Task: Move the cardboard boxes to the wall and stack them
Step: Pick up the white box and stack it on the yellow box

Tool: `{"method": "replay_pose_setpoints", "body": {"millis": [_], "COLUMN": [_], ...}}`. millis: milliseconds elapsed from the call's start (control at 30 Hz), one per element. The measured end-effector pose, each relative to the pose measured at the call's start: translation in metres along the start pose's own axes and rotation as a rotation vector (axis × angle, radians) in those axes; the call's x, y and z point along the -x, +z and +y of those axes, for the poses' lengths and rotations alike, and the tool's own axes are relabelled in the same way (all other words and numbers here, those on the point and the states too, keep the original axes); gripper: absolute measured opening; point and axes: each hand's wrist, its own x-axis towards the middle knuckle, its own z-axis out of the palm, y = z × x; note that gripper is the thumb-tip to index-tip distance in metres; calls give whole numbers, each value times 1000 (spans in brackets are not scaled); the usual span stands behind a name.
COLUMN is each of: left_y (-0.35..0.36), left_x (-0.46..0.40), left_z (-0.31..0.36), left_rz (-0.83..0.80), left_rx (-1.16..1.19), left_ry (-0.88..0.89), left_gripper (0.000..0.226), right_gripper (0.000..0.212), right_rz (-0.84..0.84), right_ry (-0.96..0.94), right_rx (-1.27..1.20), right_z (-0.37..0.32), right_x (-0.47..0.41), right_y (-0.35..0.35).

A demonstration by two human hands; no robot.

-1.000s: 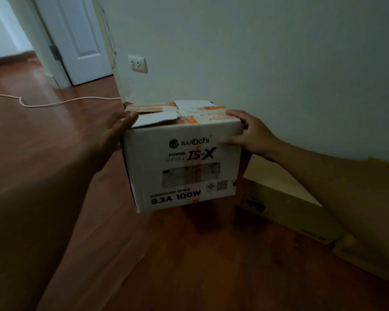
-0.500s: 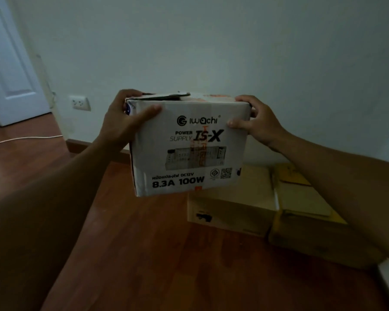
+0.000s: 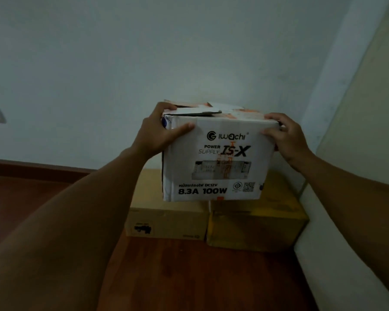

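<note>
Held box: a white box (image 3: pixel 218 158) printed as a power supply, up in the air in front of the wall (image 3: pixel 144 63), over two brown boxes on the floor.
Left hand: the left hand (image 3: pixel 160 133) grips the box's top left corner, thumb on the front face, fingers over the top.
Right hand: the right hand (image 3: pixel 285 138) clamps the top right corner the same way.
Base: the left brown box (image 3: pixel 166 223) and the right brown box (image 3: pixel 256 230) sit side by side, touching, against the wall.
Risk: the white box's loose top flaps (image 3: pixel 200 110) lie under the fingers; I judge the grip could slip if they give way. Set across the seam, it could rock if the two tops differ in height.
Edges: a pale panel (image 3: pixel 368 131) crowds the right side, close to the right hand.
Open room: bare wooden floor (image 3: pixel 189 277) lies near and to the left.
</note>
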Motion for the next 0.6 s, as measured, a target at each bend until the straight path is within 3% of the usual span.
{"method": "replay_pose_setpoints", "body": {"millis": [200,333,467,600], "left_y": [80,124,156,167], "left_x": [-2,7,9,7], "left_z": [17,19,25,30], "left_rz": [-196,-303,-296,-286], "left_rx": [-105,-136,-105,-426], "left_ry": [-15,-47,-39,31], "left_gripper": [69,69,75,80], "right_gripper": [19,12,31,66], "right_rz": [223,251,165,96], "right_ry": [102,214,280,65], "right_rx": [38,203,526,879], "right_z": [27,50,72,82], "right_x": [13,21,25,21], "right_y": [-60,-88,-100,-99]}}
